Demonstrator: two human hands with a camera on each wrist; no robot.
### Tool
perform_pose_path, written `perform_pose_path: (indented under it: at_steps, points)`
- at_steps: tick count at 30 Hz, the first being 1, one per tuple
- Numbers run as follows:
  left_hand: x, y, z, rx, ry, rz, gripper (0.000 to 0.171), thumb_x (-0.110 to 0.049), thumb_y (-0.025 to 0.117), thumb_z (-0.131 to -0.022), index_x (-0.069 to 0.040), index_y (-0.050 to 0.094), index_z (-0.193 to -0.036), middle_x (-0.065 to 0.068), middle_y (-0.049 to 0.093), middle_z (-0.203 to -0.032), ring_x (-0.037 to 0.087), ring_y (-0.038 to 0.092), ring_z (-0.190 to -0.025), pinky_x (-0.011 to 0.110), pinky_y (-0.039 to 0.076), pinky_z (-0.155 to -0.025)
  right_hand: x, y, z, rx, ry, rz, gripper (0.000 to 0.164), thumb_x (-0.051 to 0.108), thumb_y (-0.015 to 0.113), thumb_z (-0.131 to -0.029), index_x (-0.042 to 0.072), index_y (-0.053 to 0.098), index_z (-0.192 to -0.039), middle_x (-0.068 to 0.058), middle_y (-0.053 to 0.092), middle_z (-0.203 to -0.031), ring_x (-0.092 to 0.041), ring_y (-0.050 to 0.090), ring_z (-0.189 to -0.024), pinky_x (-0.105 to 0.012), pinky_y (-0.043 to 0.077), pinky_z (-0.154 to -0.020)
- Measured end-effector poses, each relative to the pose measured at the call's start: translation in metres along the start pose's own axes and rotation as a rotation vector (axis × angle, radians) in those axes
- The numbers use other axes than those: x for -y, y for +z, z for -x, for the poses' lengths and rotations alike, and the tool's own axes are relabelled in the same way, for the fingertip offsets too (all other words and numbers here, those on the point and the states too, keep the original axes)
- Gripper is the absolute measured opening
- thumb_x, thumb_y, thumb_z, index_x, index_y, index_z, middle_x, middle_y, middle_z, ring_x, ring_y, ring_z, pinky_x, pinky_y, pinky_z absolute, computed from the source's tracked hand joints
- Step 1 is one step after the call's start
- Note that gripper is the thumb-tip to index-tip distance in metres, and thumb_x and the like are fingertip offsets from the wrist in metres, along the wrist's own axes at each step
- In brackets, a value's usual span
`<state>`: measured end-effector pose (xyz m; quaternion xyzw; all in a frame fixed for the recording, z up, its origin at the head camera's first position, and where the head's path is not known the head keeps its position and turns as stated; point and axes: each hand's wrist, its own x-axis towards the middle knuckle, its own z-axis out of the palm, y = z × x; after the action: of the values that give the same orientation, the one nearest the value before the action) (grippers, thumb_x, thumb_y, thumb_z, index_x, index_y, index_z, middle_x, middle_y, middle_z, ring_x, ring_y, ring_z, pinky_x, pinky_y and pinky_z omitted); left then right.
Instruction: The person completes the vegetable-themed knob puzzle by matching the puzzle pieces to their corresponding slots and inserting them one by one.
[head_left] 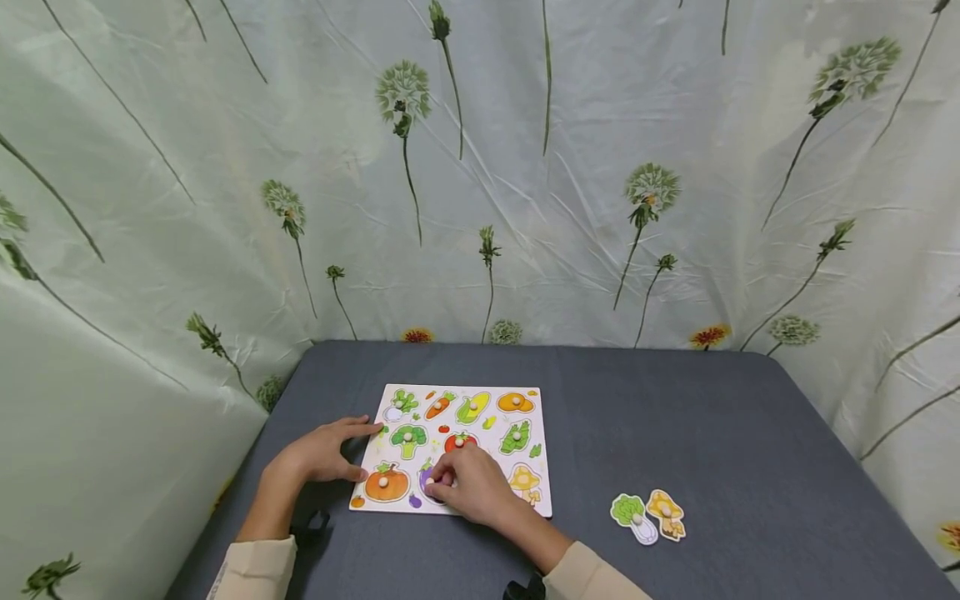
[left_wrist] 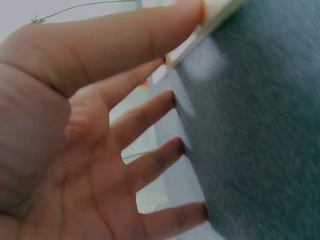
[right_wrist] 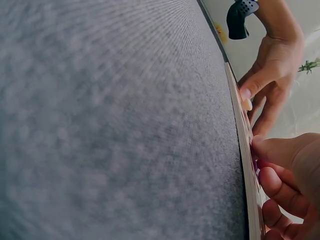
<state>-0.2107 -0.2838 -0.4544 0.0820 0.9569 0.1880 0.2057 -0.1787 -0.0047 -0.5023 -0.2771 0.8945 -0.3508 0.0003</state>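
A white vegetable knob-puzzle board lies flat on the dark table. My right hand is over its lower middle, pinching the purple eggplant piece by its knob between thumb and fingers. That piece lies at its place on the board, partly hidden by the hand. In the right wrist view a bit of purple shows under the fingertips. At the board's left edge rests my left hand, fingers spread, with thumb and index fingertip touching the rim. The pumpkin piece sits beside the left thumb.
Right of the board, a leafy green vegetable piece and a mushroom piece lie together on the grey tablecloth. Broccoli, corn and other knobbed pieces sit in the board. A dandelion-print curtain hangs behind.
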Motion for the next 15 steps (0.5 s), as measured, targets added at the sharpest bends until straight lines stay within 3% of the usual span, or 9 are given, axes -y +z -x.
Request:
perform_pose_path:
  at_steps: [7,15]
  points:
    - [-0.0086,-0.0026,0.0022,-0.005,-0.021,0.000,0.082,-0.026,0.090,-0.077,-0.018,0.055,-0.150,0.021,0.038,-0.163,0.059,0.027,-0.147,0.077,0.028,-0.109,0.0011,-0.0002,0.0000,0.000,-0.009,-0.009,0.008,0.025,0.082,-0.087,0.021,0.079,-0.082,0.019,0.055,-0.061,0.004,0.042,-0.069,-0.015,0.033,-0.065]
    - [-0.0076,-0.0020,0.0023,-0.001,-0.026,0.005,0.083,-0.026,0.090,-0.078,-0.019,0.054,-0.152,0.021,0.037,-0.164,0.061,0.024,-0.147,0.078,0.027,-0.109,0.0001,0.0008,-0.0004,0.008,-0.015,0.001,0.008,0.024,0.082,-0.088,0.019,0.079,-0.083,0.018,0.055,-0.061,0.004,0.043,-0.069,-0.015,0.033,-0.065]
